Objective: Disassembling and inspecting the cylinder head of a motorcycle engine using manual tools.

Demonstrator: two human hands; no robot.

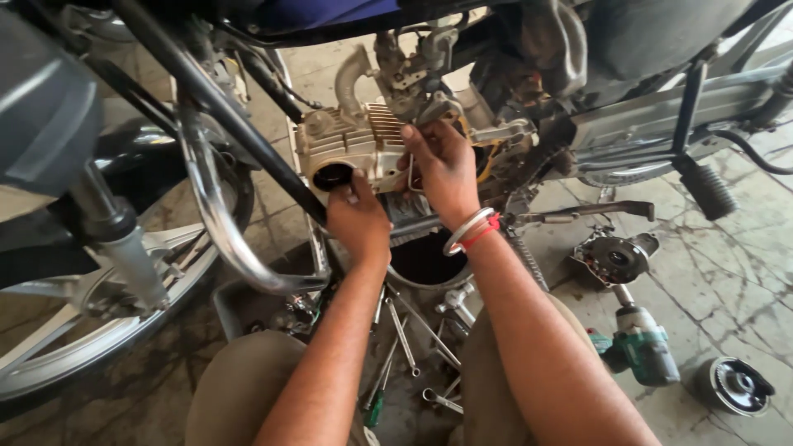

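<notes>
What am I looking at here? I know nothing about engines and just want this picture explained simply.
The one picture comes from a camera on a person's head, looking down at their own arms and knees. They crouch beside a motorcycle. The left hand rests by a round dark opening in the silver engine block. The right hand, with bangles at its wrist, grips parts on the block's other side; what it pinches is hidden. Below, a tray and loose wrenches lie on the stone floor, with a green power driver and round engine parts off to the right.
</notes>
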